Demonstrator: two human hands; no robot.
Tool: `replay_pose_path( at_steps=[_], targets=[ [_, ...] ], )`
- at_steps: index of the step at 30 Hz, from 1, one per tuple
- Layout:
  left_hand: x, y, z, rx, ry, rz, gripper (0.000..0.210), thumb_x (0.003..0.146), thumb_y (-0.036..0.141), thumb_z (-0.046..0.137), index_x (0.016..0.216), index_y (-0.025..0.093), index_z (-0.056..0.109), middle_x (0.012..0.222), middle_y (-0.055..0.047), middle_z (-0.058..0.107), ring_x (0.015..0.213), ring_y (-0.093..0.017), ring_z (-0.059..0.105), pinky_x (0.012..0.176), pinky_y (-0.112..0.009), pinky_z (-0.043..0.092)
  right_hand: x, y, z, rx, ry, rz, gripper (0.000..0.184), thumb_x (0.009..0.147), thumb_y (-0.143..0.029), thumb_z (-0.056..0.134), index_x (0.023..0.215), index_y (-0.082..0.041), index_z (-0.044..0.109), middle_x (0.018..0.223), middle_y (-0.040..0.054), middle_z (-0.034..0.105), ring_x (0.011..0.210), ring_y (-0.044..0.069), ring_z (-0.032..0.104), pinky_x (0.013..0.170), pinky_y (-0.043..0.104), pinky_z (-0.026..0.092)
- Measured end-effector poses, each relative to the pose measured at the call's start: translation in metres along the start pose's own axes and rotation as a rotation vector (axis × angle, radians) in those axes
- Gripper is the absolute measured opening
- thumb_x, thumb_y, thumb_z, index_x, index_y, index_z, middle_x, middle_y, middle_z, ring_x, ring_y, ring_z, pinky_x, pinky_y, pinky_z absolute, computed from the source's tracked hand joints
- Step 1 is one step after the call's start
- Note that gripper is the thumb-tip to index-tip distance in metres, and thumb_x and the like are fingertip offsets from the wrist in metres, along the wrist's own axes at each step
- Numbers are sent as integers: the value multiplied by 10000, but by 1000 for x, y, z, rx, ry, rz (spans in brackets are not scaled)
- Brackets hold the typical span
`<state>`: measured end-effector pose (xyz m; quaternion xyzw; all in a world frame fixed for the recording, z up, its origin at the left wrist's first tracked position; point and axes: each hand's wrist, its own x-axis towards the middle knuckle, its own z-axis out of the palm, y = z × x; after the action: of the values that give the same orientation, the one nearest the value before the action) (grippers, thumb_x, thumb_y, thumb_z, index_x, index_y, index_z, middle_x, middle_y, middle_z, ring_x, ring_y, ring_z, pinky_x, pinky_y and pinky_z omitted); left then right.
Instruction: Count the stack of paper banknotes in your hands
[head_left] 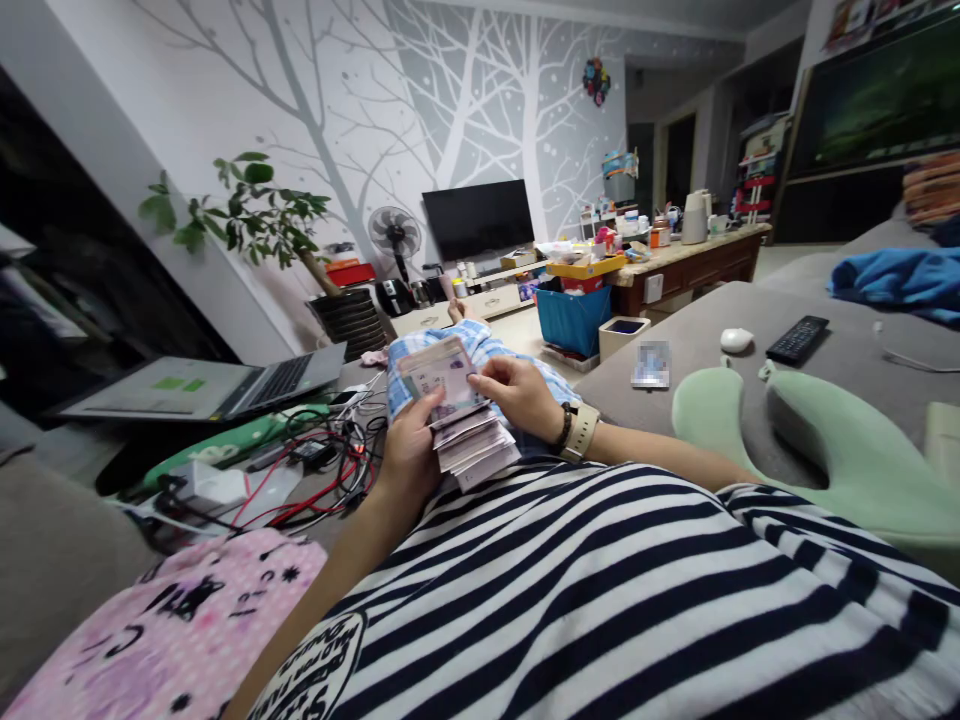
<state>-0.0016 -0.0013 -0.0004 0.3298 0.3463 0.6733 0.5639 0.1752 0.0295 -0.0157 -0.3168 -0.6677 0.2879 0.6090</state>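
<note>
Am reclining on sofa, holding stack of banknotes [469, 435] above my striped shirt [615, 590]. My left hand [411, 450] is gripping stack from below, thumb on top note. My right hand [519, 392] is pinching raised top note's edge; its fingertips are hiding behind paper. Note print is too small for reading. Laptop [217, 385] and tangled cables [322, 470] are lying at left, partly hiding.

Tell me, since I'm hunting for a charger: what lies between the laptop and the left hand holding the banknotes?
Head view: a tangle of red and black cables lies between laptop and left hand.
</note>
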Motion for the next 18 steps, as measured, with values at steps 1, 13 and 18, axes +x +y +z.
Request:
replay_pose_path(
  at_steps=[1,13,18],
  targets=[
    [1,0,0,-21,-7,-9,266,1025,92,822,1264,129,933,1126,-131,996,1126,-369,998,1023,-447,842,0,-1,0,-5,-4,-2,675,999,-820,952,766,-275,628,750,-39,622,776,187,559,791,356,464],
    [3,2,3,-65,3,-52,283,1117,173,720,1292,161,942,1138,-114,999,1213,-349,993,1079,-433,829,-6,-9,0,52,-36,-54,703,1003,-858,971,800,-282,623,764,-18,669,769,194,549,758,353,483],
    [7,0,-3,-29,-47,-12,296,989,171,796,1243,171,949,1147,-115,1002,1246,-376,987,1135,-462,812,-4,-1,3,127,-73,-78,694,974,-864,998,850,-279,646,800,-5,705,786,198,573,768,357,502]
  ],
)
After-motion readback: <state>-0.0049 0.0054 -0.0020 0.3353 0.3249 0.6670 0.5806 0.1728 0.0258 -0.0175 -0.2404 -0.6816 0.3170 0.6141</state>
